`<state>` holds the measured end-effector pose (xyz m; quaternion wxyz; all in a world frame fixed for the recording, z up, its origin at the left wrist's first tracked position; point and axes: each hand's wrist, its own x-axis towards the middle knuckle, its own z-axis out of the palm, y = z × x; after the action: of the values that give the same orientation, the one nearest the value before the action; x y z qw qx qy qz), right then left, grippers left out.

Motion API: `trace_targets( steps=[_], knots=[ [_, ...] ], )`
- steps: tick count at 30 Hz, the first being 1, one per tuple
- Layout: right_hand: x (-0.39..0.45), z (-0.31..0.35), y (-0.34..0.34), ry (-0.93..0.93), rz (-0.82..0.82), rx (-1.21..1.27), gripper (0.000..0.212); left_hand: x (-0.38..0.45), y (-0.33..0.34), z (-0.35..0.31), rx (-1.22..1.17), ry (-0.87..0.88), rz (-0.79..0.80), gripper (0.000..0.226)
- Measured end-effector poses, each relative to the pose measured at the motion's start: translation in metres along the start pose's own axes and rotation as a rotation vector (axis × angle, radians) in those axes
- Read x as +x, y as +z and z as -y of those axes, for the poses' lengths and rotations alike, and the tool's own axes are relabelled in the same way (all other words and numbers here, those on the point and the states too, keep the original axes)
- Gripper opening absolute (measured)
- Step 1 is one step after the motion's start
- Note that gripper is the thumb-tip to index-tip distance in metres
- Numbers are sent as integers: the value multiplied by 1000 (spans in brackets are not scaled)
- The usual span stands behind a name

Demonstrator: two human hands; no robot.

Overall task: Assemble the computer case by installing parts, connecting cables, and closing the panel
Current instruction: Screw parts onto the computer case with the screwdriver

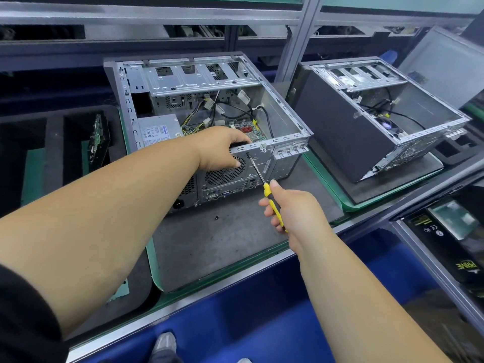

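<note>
Two hands are engaged: the case [209, 121] rim is gripped by the left hand [220, 149], a screwdriver [264, 189] is clasped in the right hand [293, 213], labels unreadable.

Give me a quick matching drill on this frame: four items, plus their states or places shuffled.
Items:
1. screwdriver
2. left hand
3. loose screw
4. second case

States:
A. lying on the grey mat in front of the near case
B. gripping the near case's rear top edge
C. held in the right hand, tip at the rear panel
D. standing open on the mat to the right

Pairs: 1-C, 2-B, 3-A, 4-D
</note>
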<state>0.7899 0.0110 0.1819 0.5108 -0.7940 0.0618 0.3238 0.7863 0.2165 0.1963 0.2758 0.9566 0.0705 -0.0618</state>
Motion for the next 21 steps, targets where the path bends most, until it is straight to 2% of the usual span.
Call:
trace_targets(
  steps=[4, 7, 10, 13, 18, 21],
  knots=[
    [4, 8, -8, 104, 112, 59, 56, 0, -1, 1, 4, -1, -3, 52],
    [4, 9, -12, 129, 175, 172, 49, -1, -1, 0, 1, 7, 0, 50],
    [1, 2, -8, 8, 110, 159, 31, -1, -1, 0, -3, 16, -5, 48],
    [1, -5, -5, -109, 16, 63, 26, -1, -1, 1, 0, 17, -10, 49],
    [-1, 7, 0, -25, 93, 3, 48, 0, -1, 2, 2, 23, -14, 49],
    [0, 11, -2, 43, 182, 66, 53, 1, 0, 3, -11, 24, -12, 48]
  ],
)
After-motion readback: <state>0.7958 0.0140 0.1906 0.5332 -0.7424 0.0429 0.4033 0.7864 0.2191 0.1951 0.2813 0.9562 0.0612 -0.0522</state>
